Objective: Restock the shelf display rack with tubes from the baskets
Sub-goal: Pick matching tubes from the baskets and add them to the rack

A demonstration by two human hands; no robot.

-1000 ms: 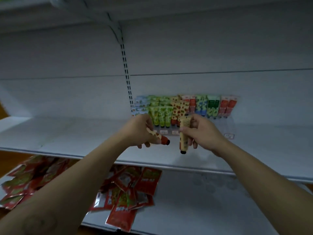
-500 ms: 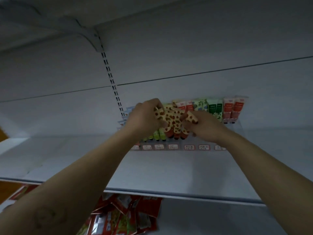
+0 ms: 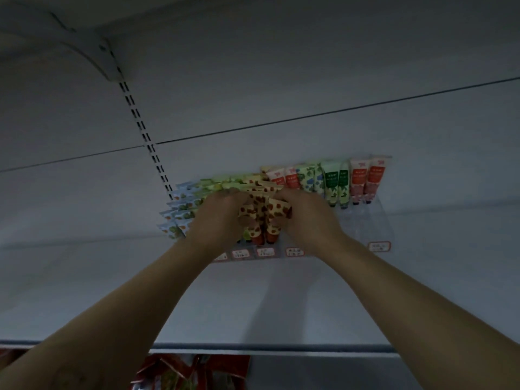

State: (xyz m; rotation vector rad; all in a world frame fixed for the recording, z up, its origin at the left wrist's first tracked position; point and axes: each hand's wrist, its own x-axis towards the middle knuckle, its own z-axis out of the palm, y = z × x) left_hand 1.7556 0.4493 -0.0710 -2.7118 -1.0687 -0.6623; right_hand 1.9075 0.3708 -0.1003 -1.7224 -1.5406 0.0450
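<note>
1. Nearest, at the bottom edge, glossy red foil packets (image 3: 194, 371) lie heaped on a lower level, under the front lip of the white shelf board (image 3: 295, 346).
2. Two bare forearms reach up across that board. They hide part of the clear plastic display rack (image 3: 378, 220) and some of its small red-edged price labels (image 3: 379, 246).
3. The left hand (image 3: 218, 218) has its fingers curled round the cream tubes with brown-red spots (image 3: 277, 209). The right hand (image 3: 306, 218) pinches them from the other side.
4. These spotted tubes stand caps down in the rack's middle section, between the two hands.
5. Left of them the rack holds pale blue tubes (image 3: 176, 218) and light green tubes (image 3: 213, 182). To the right stand red-and-white tubes (image 3: 284, 178), leaf-patterned tubes (image 3: 308, 180), dark green tubes (image 3: 332, 181) and pink-red tubes (image 3: 367, 178).
6. Behind rises the white back panel (image 3: 309, 66), with a slotted upright (image 3: 146, 136) and a curved bracket (image 3: 92, 52).
</note>
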